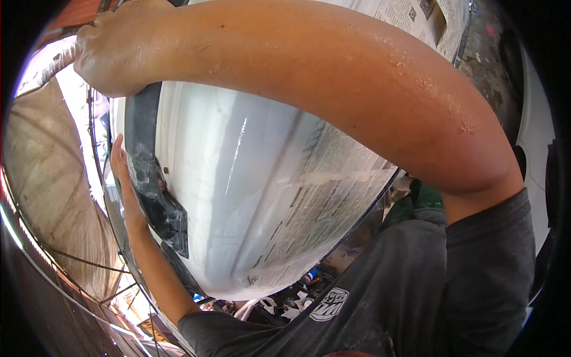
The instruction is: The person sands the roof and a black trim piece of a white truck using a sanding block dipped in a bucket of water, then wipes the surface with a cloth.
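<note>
In front of me lies a curved, glossy white-silver car body panel (220, 160) with newspaper (303, 208) taped over its right side. A black trim strip (141, 125), dusty and scuffed, runs down its left edge. My right arm reaches across the panel from the right. At the strip's upper end my right hand (122, 50) is closed, knuckles up, its fingertips hidden. Lower down, my left hand (122, 169) is against the strip's outer side with one finger pointing up. Skin shows through a gap in the strip, so this hand seems wrapped round it.
A stained tan cloth (56, 190) hangs at the left near thin metal rods (89, 262). Below the panel's near end is a clutter of scraps (285, 306). More newspaper (410, 18) covers the far part. A pale curved panel (538, 154) stands at the far right.
</note>
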